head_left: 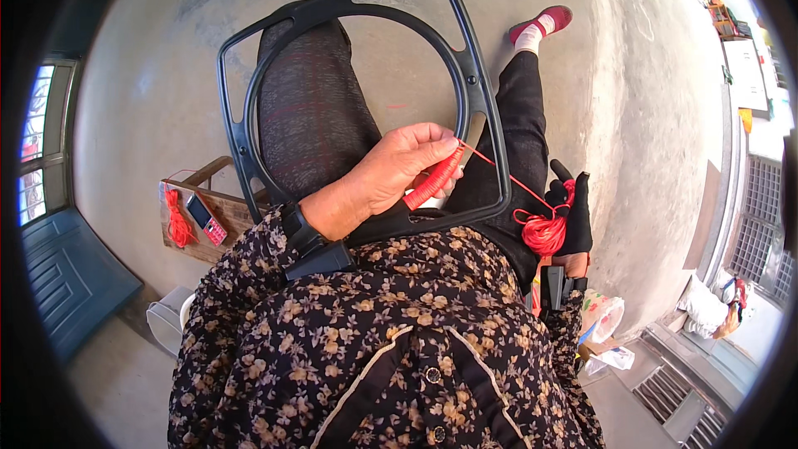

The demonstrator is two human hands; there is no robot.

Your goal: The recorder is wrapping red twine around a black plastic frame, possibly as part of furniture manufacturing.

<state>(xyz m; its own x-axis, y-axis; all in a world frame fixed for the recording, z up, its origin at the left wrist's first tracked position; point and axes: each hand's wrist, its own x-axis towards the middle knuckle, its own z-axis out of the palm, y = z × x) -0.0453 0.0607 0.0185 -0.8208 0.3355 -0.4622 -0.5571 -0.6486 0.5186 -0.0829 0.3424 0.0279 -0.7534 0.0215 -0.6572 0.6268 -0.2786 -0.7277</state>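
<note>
A black frame [475,91], square-edged outside with a round ring inside, rests across my lap. Tight turns of red cord [435,185] wrap the ring's near right section. My bare left hand [401,165] pinches the ring at the upper end of these turns, thumb on top; part of its fingers is hidden behind the wrapping. From there a single strand runs down to the right, to my right hand [575,214] in a black glove. The strand passes by its fingers, and a loose red cord bundle [544,235] hangs against the palm side of this hand.
At my left stands a wooden stool [224,191] bearing a red cord hank [178,220] and a red mobile phone [207,218]. A blue panelled door [79,278] lies further left. Plastic bags [602,316] sit by my right side. Concrete floor [183,58] stretches ahead.
</note>
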